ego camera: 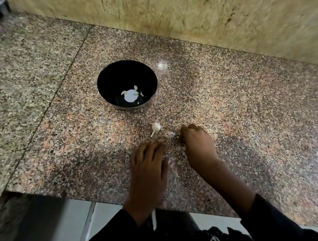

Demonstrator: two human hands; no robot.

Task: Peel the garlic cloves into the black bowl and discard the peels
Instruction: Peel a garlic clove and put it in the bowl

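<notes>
Curling downward onto the granite counter (pixel 232 92), the right hand (pixel 198 142) hides its own fingertips; whether they pinch anything cannot be told. A pale peel scrap (pixel 170 134) lies just beside its knuckles, apart from them. The garlic head (pixel 155 127) sits further left, untouched. The left hand (pixel 148 167) rests flat, fingers straight, holding nothing. The black bowl (pixel 108 74), well beyond both hands, contains a few peeled cloves (pixel 136 88) around a white glare.

left grip (pixel 149 161) flat, right grip (pixel 196 140) curled
</notes>
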